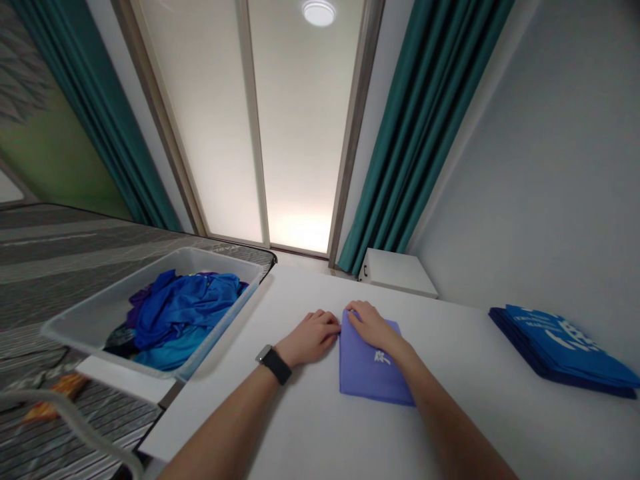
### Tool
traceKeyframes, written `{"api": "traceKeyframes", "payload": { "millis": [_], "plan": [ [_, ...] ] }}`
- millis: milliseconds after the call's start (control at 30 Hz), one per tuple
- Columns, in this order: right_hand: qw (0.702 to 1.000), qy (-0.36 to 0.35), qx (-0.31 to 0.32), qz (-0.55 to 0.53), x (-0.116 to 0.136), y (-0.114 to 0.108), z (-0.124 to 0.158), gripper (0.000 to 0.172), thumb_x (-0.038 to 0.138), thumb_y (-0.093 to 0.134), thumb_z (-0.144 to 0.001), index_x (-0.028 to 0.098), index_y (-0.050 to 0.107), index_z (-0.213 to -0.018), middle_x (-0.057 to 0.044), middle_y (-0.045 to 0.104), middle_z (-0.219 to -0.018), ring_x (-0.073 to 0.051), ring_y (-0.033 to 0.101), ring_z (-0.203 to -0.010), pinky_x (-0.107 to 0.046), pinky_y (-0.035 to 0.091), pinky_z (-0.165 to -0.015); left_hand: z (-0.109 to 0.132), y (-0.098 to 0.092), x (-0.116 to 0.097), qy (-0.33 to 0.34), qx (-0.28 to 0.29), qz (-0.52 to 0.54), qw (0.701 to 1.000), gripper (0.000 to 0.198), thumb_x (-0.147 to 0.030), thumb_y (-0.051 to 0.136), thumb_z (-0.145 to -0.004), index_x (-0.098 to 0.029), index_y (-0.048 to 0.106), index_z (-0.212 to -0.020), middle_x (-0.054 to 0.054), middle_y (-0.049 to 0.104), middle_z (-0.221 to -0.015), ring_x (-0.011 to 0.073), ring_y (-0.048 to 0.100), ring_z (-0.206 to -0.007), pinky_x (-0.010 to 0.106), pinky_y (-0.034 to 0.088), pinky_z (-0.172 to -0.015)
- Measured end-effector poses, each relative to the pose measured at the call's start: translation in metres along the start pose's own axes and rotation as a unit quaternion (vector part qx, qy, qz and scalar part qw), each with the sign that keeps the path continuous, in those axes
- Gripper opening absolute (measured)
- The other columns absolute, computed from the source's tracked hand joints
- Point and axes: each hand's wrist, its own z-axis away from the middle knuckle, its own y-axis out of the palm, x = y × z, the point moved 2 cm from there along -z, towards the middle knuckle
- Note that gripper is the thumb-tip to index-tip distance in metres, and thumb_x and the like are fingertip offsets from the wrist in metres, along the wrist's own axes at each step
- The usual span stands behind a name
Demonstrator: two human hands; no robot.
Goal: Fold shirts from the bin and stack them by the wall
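A purple folded garment with a small white print lies on the white table in front of me. My right hand rests palm down over its far left part, with the fingertips at the far left corner. Just left of the garment, my left hand lies on the tabletop, its fingers loosely bent and their tips at the garment's left edge. A dark-banded watch is on the left wrist. The right hand and forearm cover part of the garment's right side.
At left stands a clear plastic bin holding crumpled blue and purple clothes. Folded blue garments are stacked at the table's right. A white cabinet stands beyond the far edge, near a teal curtain. A pale curved tube is at lower left.
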Motion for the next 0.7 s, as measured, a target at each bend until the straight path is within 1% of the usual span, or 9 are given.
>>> {"api": "traceKeyframes", "payload": {
  "millis": [200, 300, 467, 533, 700],
  "plan": [
    [0.997, -0.002, 0.046, 0.068, -0.001, 0.006, 0.000, 0.031, 0.019, 0.037, -0.098, 0.017, 0.063, -0.114, -0.009, 0.063, -0.105, -0.020, 0.054, -0.102, -0.031, 0.036, -0.090, 0.002, 0.000, 0.005, 0.011, 0.008, 0.012, 1.000, 0.027, -0.020, 0.047, -0.092, -0.026, 0.065, -0.112, 0.004, 0.060, -0.113, 0.0205, 0.052, -0.105, 0.035, 0.041, -0.095],
    [0.995, -0.004, 0.057, 0.079, 0.001, 0.005, 0.000, 0.034, 0.021, 0.035, -0.099, 0.019, 0.065, -0.114, -0.009, 0.062, -0.102, -0.021, 0.054, -0.100, -0.031, 0.036, -0.089, 0.003, 0.000, 0.008, 0.010, 0.013, 0.018, 1.000, 0.031, -0.018, 0.047, -0.091, -0.028, 0.065, -0.115, 0.004, 0.060, -0.117, 0.0210, 0.051, -0.109, 0.036, 0.041, -0.098],
    [0.995, -0.017, 0.066, 0.077, 0.006, 0.000, 0.001, 0.034, 0.021, 0.036, -0.099, 0.020, 0.066, -0.113, -0.008, 0.062, -0.103, -0.020, 0.053, -0.101, -0.031, 0.035, -0.089, 0.004, -0.001, 0.009, 0.018, 0.019, 0.015, 1.000, 0.033, -0.015, 0.046, -0.090, -0.028, 0.065, -0.114, 0.005, 0.059, -0.119, 0.0215, 0.051, -0.111, 0.038, 0.041, -0.099],
    [0.995, -0.014, 0.063, 0.081, 0.007, 0.002, 0.002, 0.032, 0.022, 0.038, -0.098, 0.020, 0.067, -0.113, -0.009, 0.062, -0.103, -0.021, 0.054, -0.102, -0.031, 0.036, -0.089, 0.004, -0.002, 0.009, 0.019, 0.019, 0.013, 1.000, 0.033, -0.014, 0.046, -0.090, -0.027, 0.065, -0.114, 0.005, 0.060, -0.118, 0.0213, 0.052, -0.111, 0.038, 0.041, -0.099],
    [0.996, 0.013, 0.028, 0.083, 0.009, 0.009, 0.003, 0.032, 0.021, 0.039, -0.097, 0.019, 0.063, -0.118, -0.010, 0.062, -0.109, -0.022, 0.054, -0.105, -0.033, 0.036, -0.091, 0.001, -0.001, 0.013, 0.027, 0.008, 0.039, 0.999, 0.031, -0.018, 0.044, -0.093, -0.026, 0.067, -0.113, 0.005, 0.063, -0.117, 0.0200, 0.055, -0.110, 0.036, 0.042, -0.099]
  ]
}}
